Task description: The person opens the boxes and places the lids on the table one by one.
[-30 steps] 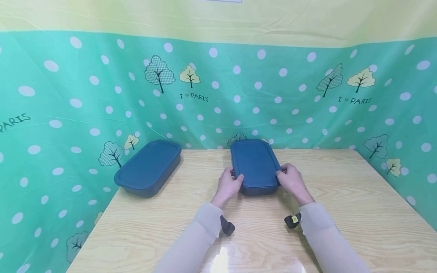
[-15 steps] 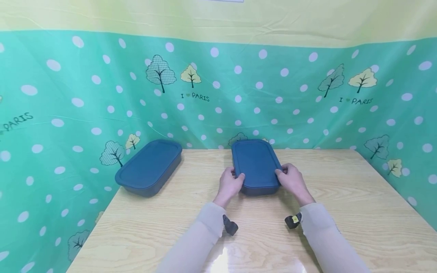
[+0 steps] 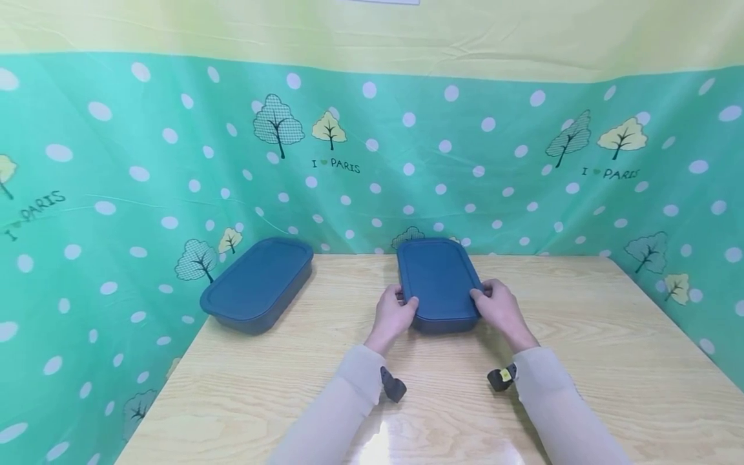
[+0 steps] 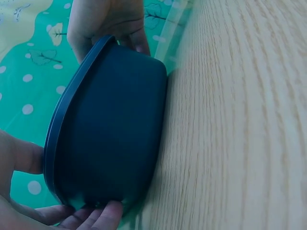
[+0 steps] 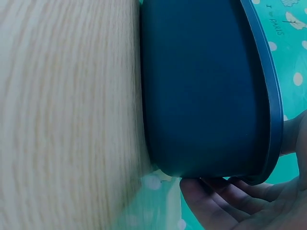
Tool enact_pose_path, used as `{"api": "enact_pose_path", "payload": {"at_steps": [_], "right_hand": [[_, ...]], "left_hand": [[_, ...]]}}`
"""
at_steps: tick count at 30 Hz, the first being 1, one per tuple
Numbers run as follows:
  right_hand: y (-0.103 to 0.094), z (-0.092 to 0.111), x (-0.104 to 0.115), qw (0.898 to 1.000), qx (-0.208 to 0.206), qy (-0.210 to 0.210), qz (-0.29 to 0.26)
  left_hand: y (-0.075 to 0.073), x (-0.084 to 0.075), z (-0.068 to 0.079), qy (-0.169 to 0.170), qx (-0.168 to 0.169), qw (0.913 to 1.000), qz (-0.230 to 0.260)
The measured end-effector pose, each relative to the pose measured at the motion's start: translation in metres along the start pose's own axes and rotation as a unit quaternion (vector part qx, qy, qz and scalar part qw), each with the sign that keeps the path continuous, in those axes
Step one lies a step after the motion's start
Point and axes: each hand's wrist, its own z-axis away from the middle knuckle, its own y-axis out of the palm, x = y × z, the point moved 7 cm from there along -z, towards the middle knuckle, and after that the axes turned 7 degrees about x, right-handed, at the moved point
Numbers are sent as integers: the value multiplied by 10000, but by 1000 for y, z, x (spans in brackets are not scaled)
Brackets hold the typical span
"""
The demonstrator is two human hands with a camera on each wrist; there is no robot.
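A dark blue lidded food container (image 3: pixel 440 279) rests on the wooden table in front of me. My left hand (image 3: pixel 393 316) grips its near left side, the thumb on the lid's edge and the fingers against the side wall, as the left wrist view shows on the container (image 4: pixel 110 124). On the near right side, my right hand (image 3: pixel 500 310) holds it the same way; in the right wrist view its fingers (image 5: pixel 216 201) touch the wall below the rim. The lid lies flat on top, and what is inside is hidden.
Another dark blue lidded container (image 3: pixel 258 284) of the same shape sits at the table's left edge, turned at an angle. A green dotted curtain (image 3: pixel 383 155) hangs behind and along both sides of the wooden table (image 3: pixel 273 381).
The head view has shifted slightly, so everything appears a little further right. Both hands keep their grip and the container stays in place.
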Motion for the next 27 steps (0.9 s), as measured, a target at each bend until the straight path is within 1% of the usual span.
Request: {"api": "enact_pose_path", "payload": {"at_steps": [8,14,27], "right_hand": [[-1,-1,0,10000,-31,-79,42],[-1,-1,-1,10000,-5,-36,61],[0,-1,-2,9999,-58,-77,101]], "left_hand": [[0,0,0,-30,-10,10000,-5],[1,1,0,-78,0,10000,41],[0,-2,3,-15,-75,9999,72]]}}
